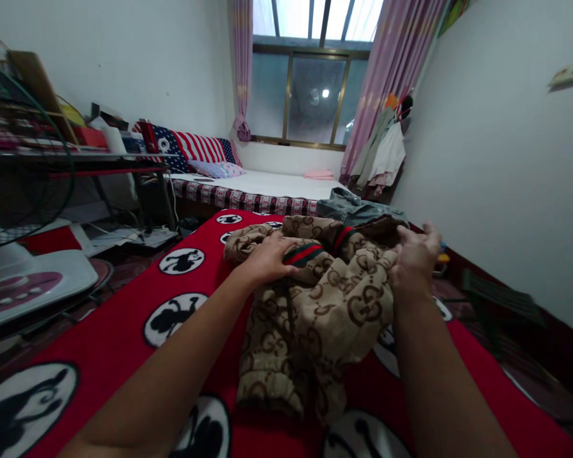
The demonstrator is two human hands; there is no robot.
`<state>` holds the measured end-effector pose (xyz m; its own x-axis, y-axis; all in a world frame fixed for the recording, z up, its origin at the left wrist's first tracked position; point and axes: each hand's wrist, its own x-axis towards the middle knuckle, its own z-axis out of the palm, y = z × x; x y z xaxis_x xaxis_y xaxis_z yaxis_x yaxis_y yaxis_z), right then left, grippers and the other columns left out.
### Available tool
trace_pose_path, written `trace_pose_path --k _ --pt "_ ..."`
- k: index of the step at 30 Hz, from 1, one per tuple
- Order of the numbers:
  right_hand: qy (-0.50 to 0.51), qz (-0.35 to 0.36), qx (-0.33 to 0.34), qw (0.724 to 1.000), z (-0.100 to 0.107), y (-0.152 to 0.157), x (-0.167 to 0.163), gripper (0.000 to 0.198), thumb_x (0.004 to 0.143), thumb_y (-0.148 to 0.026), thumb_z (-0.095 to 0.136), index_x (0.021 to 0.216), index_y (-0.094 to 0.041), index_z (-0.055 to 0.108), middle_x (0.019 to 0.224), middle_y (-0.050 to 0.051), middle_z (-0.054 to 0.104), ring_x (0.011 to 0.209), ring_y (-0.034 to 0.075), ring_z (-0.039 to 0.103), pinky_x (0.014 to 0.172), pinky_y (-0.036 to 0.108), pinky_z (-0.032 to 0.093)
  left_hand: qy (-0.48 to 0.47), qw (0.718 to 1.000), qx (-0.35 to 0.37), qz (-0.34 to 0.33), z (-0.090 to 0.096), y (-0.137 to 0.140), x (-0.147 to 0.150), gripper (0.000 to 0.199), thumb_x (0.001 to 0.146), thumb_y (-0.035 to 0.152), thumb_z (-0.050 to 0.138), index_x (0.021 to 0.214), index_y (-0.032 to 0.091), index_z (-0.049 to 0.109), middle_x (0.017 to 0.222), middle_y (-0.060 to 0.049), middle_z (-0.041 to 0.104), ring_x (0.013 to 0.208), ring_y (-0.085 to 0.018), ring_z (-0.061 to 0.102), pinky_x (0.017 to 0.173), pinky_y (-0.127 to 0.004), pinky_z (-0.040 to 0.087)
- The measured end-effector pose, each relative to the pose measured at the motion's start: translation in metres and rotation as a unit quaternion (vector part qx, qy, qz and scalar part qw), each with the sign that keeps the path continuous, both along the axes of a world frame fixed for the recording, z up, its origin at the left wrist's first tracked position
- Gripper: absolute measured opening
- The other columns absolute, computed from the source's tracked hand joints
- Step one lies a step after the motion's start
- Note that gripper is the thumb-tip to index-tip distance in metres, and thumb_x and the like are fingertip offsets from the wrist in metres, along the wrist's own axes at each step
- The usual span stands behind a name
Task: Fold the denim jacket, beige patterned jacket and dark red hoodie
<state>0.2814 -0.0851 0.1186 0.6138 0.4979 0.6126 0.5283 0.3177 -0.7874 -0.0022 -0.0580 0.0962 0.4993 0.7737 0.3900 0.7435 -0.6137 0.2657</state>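
Note:
A tan jacket (329, 312) with a brown letter pattern lies crumpled on a red blanket (124, 331) printed with white ovals and dark figures. Green-and-red stripes cross its upper part, and a gathered elastic edge points toward me. My left hand (270, 257) rests on the jacket's upper left, fingers extended over the cloth beside a stripe. At the jacket's right edge is my right hand (415, 254), slightly blurred, with its fingers apart and raised. Cloth touches the inner side of that hand.
Behind the jacket lies a grey-blue garment (358, 210). A bed with a white sheet (277, 184) stands under the window. On the left are a cluttered desk (124, 156), a fan (23, 152) and a white-and-pink plastic seat (38, 286). Clothes (386, 152) hang at the right wall.

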Motion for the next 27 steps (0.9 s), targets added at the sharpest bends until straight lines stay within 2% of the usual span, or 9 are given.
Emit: trace_pose_path --k 3,4,7,10,13,15,18,23,27 --pt "0.087 0.106 -0.025 0.990 0.008 -0.006 -0.031 0.054 0.070 -0.030 0.063 0.122 -0.015 0.059 0.124 0.016 0.061 0.108 0.026 0.063 0.085 0.038 0.053 0.058 0.998 -0.010 -0.005 -0.009 -0.006 0.010 0.087 0.064 0.035 0.080 0.142 0.023 0.043 0.143 -0.013 0.042 0.133 -0.033 0.039 0.110 -0.047 0.033" --pt "0.078 0.150 -0.042 0.985 0.010 -0.009 -0.039 0.052 0.067 -0.032 0.066 0.115 -0.014 0.063 0.117 0.014 0.066 0.103 0.025 0.064 0.085 0.038 0.053 0.053 0.999 0.004 0.004 -0.008 -0.011 0.015 0.081 0.066 0.032 0.079 0.139 0.022 0.047 0.142 -0.013 0.044 0.131 -0.032 0.041 0.109 -0.045 0.034" --pt "0.032 0.233 -0.066 0.970 0.017 -0.019 -0.053 0.044 0.065 -0.038 0.069 0.101 -0.012 0.069 0.098 0.012 0.071 0.091 0.022 0.068 0.084 0.039 0.052 0.016 0.999 0.040 0.032 0.004 -0.030 0.029 0.029 0.082 0.033 0.063 0.107 0.019 0.069 0.118 -0.011 0.060 0.112 -0.026 0.056 0.097 -0.037 0.044" --pt "0.006 0.235 -0.043 0.971 0.024 -0.029 -0.059 0.040 0.068 -0.041 0.068 0.097 -0.012 0.069 0.092 0.010 0.072 0.081 0.021 0.069 0.078 0.036 0.053 0.064 0.998 -0.013 0.022 0.011 -0.048 0.037 0.027 0.088 0.036 0.052 0.083 0.020 0.074 0.086 -0.009 0.067 0.089 -0.025 0.064 0.080 -0.036 0.050" --pt "-0.009 0.239 -0.030 0.971 0.031 -0.039 -0.062 0.034 0.071 -0.039 0.068 0.093 -0.013 0.070 0.088 0.009 0.073 0.073 0.020 0.070 0.071 0.034 0.054 0.150 0.984 -0.088 -0.032 -0.004 -0.052 0.029 0.020 0.080 0.027 0.058 0.091 0.023 0.074 0.087 -0.009 0.068 0.085 -0.026 0.065 0.076 -0.035 0.051" --pt "-0.012 0.252 -0.031 0.967 0.035 -0.044 -0.065 0.030 0.072 -0.037 0.068 0.090 -0.012 0.070 0.085 0.009 0.073 0.070 0.019 0.070 0.068 0.033 0.055 0.155 0.979 -0.104 -0.084 -0.023 -0.046 0.017 0.040 0.074 0.021 0.061 0.113 0.025 0.068 0.107 -0.009 0.065 0.099 -0.027 0.063 0.085 -0.035 0.050" --pt "-0.017 0.266 -0.030 0.963 0.037 -0.047 -0.070 0.028 0.074 -0.035 0.067 0.089 -0.012 0.071 0.084 0.008 0.073 0.068 0.019 0.070 0.066 0.032 0.055 0.126 0.975 -0.126 -0.136 -0.049 -0.037 -0.001 0.077 0.069 0.013 0.061 0.143 0.028 0.044 0.134 -0.010 0.049 0.122 -0.027 0.052 0.101 -0.034 0.044" --pt "-0.049 0.253 -0.045 0.965 0.035 -0.047 -0.074 0.024 0.076 -0.034 0.065 0.088 -0.014 0.072 0.082 0.008 0.074 0.069 0.019 0.071 0.067 0.031 0.055 0.131 0.977 -0.154 -0.074 -0.059 -0.042 -0.010 0.090 0.072 0.036 0.066 0.152 0.024 0.026 0.135 -0.015 0.045 0.122 -0.033 0.052 0.101 -0.041 0.044" --pt "-0.092 0.239 -0.077 0.963 0.034 -0.048 -0.073 0.023 0.078 -0.032 0.063 0.089 -0.015 0.073 0.081 0.007 0.074 0.067 0.018 0.069 0.066 0.030 0.054 0.150 0.980 -0.121 -0.041 -0.056 -0.047 -0.009 0.097 0.068 0.045 0.068 0.151 0.020 0.025 0.134 -0.015 0.048 0.124 -0.034 0.049 0.105 -0.042 0.041"
